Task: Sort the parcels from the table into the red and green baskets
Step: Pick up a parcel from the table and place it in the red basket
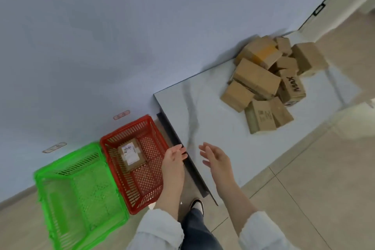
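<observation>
Left hand [175, 156] and right hand [215, 157] held empty with fingers spread, labelled parcel [132, 154] laid in the red basket [140, 199] just left of the left fingertips, green basket [81, 199] alongside (nothing seen inside), remaining parcels [263, 81] heaped on the table [194, 111], well beyond both hands.

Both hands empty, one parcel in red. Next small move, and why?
Probably reach toward the pile of parcels on the table for another. Left hand and right hand are open and hold nothing; the red basket has one parcel, the green basket looks empty.
</observation>
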Tool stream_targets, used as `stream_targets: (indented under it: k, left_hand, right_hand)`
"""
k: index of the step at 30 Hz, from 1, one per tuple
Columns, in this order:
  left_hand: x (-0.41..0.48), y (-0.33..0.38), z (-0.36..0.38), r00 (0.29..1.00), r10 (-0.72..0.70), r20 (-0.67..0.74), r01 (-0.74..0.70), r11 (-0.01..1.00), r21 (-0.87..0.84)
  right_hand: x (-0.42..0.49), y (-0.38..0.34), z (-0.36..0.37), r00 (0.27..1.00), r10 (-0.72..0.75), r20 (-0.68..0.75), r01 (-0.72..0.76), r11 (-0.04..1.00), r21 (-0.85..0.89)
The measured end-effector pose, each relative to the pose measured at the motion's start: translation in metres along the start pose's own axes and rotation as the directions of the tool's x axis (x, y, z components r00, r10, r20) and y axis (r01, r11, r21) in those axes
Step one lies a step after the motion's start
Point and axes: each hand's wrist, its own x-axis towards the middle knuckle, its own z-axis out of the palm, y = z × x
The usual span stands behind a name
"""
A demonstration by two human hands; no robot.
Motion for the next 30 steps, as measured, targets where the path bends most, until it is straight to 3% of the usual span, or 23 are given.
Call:
stream_targets:
  k: [9, 14, 22, 30]
  left_hand:
    - [-0.076, 0.011, 0.179, 0.951, 0.077, 0.299, -0.127, 0.98, 0.151]
    - [-0.119, -0.011, 0.31, 0.917, 0.034, 0.397, -0.139, 0.961, 0.238]
    - [-0.131, -0.006, 0.46, 0.916, 0.064, 0.395, -0.194, 0.934, 0.299]
    - [-0.05, 0.027, 0.584, 0.952, 0.084, 0.294, -0.169, 0.947, 0.274]
  right_hand:
    - [-0.01, 0.004, -0.19, 0.974, 0.04, -0.224, 0.017, 0.968, 0.251]
    - [0.001, 0.015, -0.323, 0.949, 0.051, -0.31, 0.053, 0.947, 0.318]
    - [0.057, 0.013, -0.465, 0.933, 0.079, -0.352, 0.064, 0.924, 0.376]
    - [0.176, -0.026, -0.55, 0.958, 0.063, -0.279, 0.046, 0.929, 0.367]
